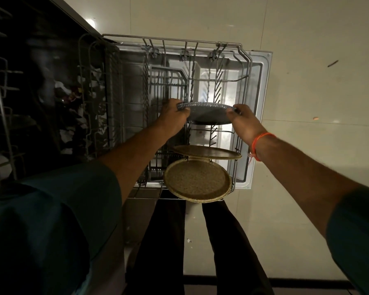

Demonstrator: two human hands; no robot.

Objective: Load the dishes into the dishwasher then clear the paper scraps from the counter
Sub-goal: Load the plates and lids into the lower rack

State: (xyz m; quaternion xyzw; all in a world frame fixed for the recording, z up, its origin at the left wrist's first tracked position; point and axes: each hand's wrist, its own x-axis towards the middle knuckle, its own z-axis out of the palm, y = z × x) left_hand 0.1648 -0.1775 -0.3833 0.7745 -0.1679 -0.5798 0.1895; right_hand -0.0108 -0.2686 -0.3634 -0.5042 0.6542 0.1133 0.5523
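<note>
Holding a grey speckled plate [207, 112] by its rim over the pulled-out lower dishwasher rack [242, 67], both hands meet at frame centre. Left hand [172, 118]: at the plate's 9 o'clock edge, fingers curled over the rim and clamped on it. Right hand [244, 124]: at the plate's 3 o'clock edge, fingers pinched on the rim; an orange thread band [261, 143] circles that wrist. Plate attitude: tilted, its face turned toward the person, hovering among the upright tines near the rack's middle; whether it touches the tines cannot be told. Two tan woven-look plates stand in the rack toward 6 o'clock of the grey one: the farther tan plate [207, 152] seen nearly edge-on, the nearer tan plate [197, 180] showing its full round face at the rack's near end. Beneath the rack lies the open dishwasher door [262, 86], shiny metal. At 9 o'clock, the dark dishwasher interior [58, 81] with pale and reddish bits, too dim to identify. Teal sleeves and dark trousers fill the lower frame; pale tiled floor [317, 60] at 3 o'clock.
</note>
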